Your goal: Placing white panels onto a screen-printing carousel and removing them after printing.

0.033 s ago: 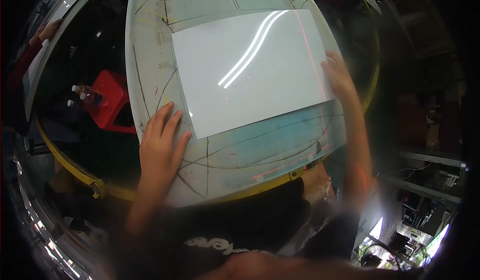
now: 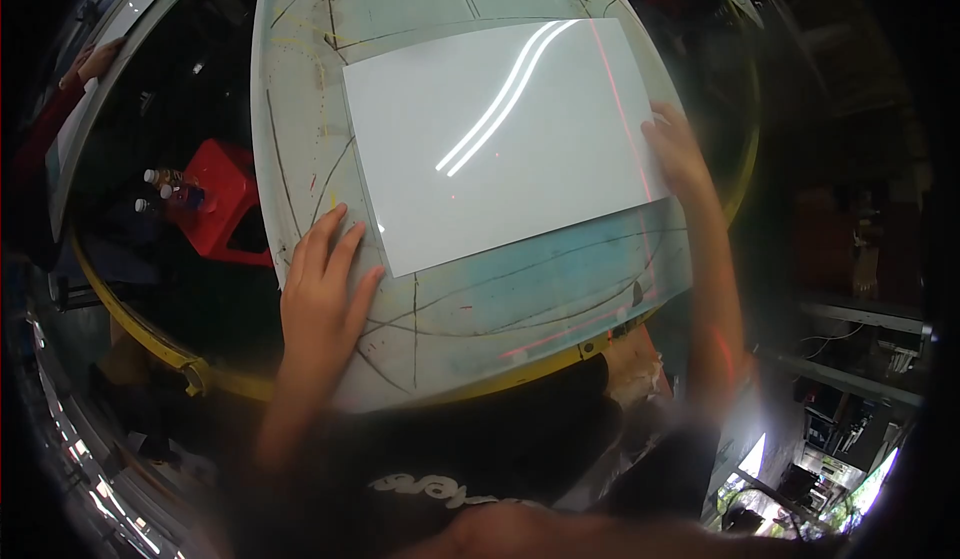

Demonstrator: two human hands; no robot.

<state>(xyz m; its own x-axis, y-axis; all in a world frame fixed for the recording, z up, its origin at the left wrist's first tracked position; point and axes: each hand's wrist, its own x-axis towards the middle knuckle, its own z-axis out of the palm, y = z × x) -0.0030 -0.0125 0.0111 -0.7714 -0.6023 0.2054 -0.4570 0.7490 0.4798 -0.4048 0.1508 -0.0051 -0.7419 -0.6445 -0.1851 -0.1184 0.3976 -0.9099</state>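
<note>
A glossy white sheet (image 2: 500,149), with two bright curved reflections, lies slightly askew on a pale, marked board (image 2: 510,289). My right hand (image 2: 675,154) grips the sheet's right edge with curled fingers. My left hand (image 2: 320,289) rests on the board just left of the sheet's lower-left corner, fingers apart and holding nothing. Red laser lines cross the sheet's right part, the board's lower edge and my right forearm.
A yellow rim (image 2: 520,379) runs around beneath the board. A red stool (image 2: 225,219) carrying bottles (image 2: 178,195) stands at the left. Another person's hand (image 2: 98,59) touches a pale panel at the upper left. Metal rails (image 2: 860,379) are at lower right.
</note>
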